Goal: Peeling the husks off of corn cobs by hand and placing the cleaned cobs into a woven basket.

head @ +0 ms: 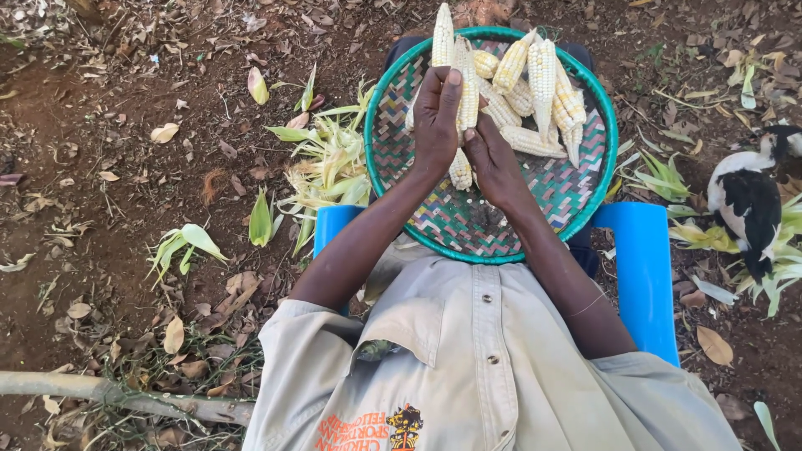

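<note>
Over woven basket [576,188], hands' grip [464,138] on corn cob [466,100]

A round woven tray [585,188] sits under both hands, holding peeled cobs [543,83] just beyond the fingertips. It rests on a blue chair [643,276].

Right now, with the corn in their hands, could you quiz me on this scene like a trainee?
1. True or false: both hands are on the same corn cob.
2. What lies piled in the woven basket? A) green husks B) husked corn cobs C) stones
3. Which animal stands at the right edge of the view?

Key
1. True: the left hand wraps the cob's upper part, and the right hand is at its lower part.
2. B.
3. A black and white bird, beside scattered husks.
</note>
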